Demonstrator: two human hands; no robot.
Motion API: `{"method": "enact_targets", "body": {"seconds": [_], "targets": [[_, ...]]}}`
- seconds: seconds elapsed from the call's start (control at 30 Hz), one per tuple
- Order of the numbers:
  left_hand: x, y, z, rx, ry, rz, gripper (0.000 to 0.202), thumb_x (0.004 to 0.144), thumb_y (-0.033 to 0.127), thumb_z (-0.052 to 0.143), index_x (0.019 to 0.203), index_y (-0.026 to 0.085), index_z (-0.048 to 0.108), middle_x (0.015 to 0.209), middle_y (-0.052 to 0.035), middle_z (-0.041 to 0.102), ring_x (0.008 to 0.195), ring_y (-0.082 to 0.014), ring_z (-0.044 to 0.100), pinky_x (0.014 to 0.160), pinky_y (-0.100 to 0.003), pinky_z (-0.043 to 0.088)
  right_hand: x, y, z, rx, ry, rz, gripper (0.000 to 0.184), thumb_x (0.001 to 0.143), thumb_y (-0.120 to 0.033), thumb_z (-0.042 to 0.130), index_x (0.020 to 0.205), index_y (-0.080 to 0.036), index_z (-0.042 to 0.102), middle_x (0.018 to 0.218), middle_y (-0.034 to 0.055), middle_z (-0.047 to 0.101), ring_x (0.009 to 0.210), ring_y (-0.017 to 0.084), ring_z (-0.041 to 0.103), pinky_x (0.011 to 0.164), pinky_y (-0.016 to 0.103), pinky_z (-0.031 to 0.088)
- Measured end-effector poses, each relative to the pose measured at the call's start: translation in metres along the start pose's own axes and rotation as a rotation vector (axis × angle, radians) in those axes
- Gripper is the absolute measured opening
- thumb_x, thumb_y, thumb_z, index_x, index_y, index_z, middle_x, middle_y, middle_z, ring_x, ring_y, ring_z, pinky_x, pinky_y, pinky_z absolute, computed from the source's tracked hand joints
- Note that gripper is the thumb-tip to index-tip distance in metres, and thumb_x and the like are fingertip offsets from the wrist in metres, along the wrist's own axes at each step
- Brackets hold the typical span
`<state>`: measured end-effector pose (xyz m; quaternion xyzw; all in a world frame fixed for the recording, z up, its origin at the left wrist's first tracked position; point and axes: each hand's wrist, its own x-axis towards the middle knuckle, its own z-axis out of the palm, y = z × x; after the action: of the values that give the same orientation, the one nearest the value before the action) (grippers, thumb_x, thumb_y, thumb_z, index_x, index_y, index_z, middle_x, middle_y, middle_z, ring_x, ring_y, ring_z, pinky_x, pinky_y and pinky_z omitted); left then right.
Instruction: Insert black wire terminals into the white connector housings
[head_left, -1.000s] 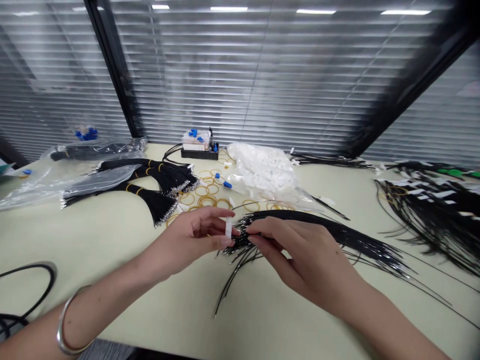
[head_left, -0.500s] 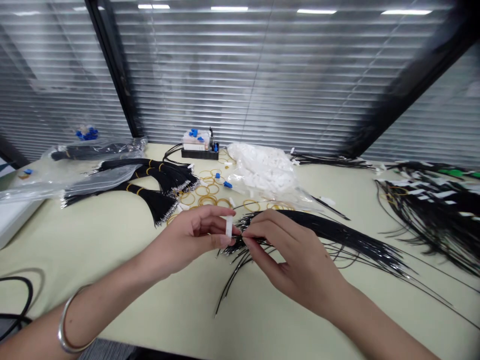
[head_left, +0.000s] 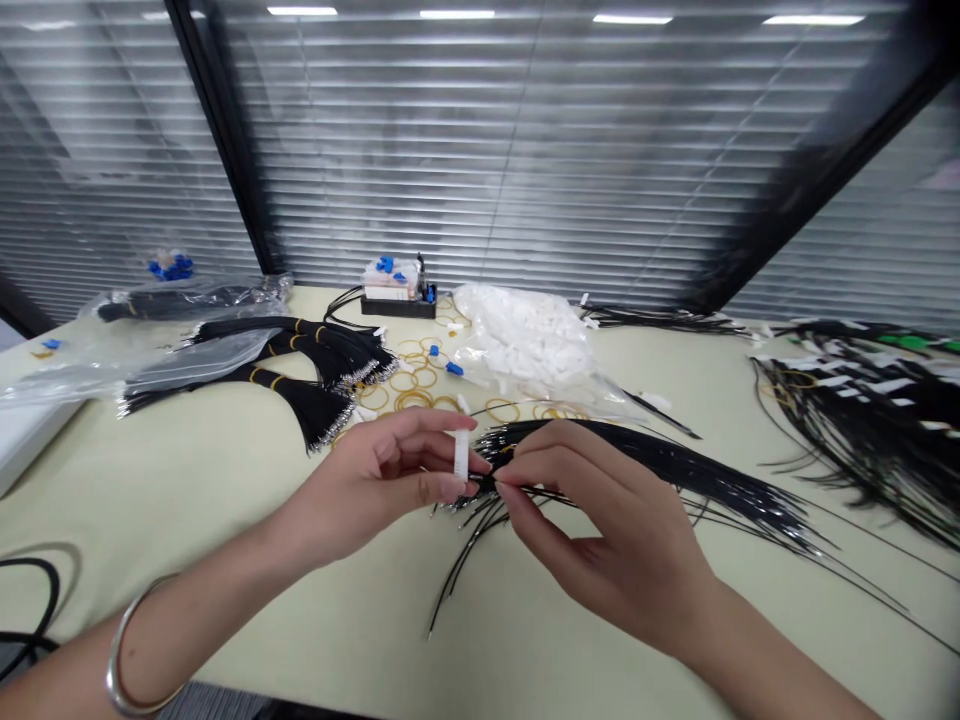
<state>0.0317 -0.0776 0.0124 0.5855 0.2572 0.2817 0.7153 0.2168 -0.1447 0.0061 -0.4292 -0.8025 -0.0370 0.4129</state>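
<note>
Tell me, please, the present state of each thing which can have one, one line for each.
Left hand: closed on the white connector
White connector: held upright
Right hand: pinching; what it grips is mostly hidden
Black wires: loose pile, ends spread
Wire bundles: tied
Yellow bands: some around bundles, others loose
Plastic bag: filled with white pieces
Blinds: lowered

Slatted blinds (head_left: 420,150) — grey — hang behind the table (head_left: 315,610).
</note>
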Motion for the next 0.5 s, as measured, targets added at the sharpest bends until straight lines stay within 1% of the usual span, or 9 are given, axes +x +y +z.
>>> {"method": "enact_targets", "body": {"seconds": [0.23, 0.37, 0.5], "targets": [[-0.002, -0.0003, 0.0019, 0.024, -0.029, 0.068, 0.031, 0.078, 0.009, 0.064, 0.105, 0.021, 0.059, 0.089, 0.0003, 0.069, 0.081, -0.0095, 0.064, 0.075, -0.021, 0.049, 0.0023, -0.0027, -0.0021, -0.021, 0.016, -0.025, 0.011, 0.08, -0.008, 0.052, 0.087, -0.017, 0.053, 0.08, 0.0026, 0.055, 0.073, 0.009, 0.051, 0.066, 0.023, 0.045], [-0.0029, 0.0003, 0.0027, 0.029, -0.034, 0.08, 0.031, 0.078, 0.008, 0.063, 0.106, 0.021, 0.059, 0.089, 0.0006, 0.068, 0.082, -0.009, 0.064, 0.077, -0.02, 0.05, 0.0027, -0.0031, -0.0029, -0.014, 0.027, -0.03, 0.013, 0.079, -0.007, 0.053, 0.087, -0.017, 0.052, 0.079, 0.0018, 0.055, 0.073, 0.008, 0.052, 0.066, 0.022, 0.045], [-0.0035, 0.0002, 0.0027, 0.051, -0.029, 0.088, 0.031, 0.079, 0.009, 0.063, 0.107, 0.022, 0.06, 0.09, 0.001, 0.068, 0.084, -0.0091, 0.063, 0.078, -0.02, 0.05, 0.0027, -0.0034, -0.0032, -0.025, 0.027, -0.027, 0.011, 0.08, -0.009, 0.052, 0.087, -0.018, 0.053, 0.079, 0.0025, 0.056, 0.072, 0.009, 0.053, 0.065, 0.024, 0.046]]}}
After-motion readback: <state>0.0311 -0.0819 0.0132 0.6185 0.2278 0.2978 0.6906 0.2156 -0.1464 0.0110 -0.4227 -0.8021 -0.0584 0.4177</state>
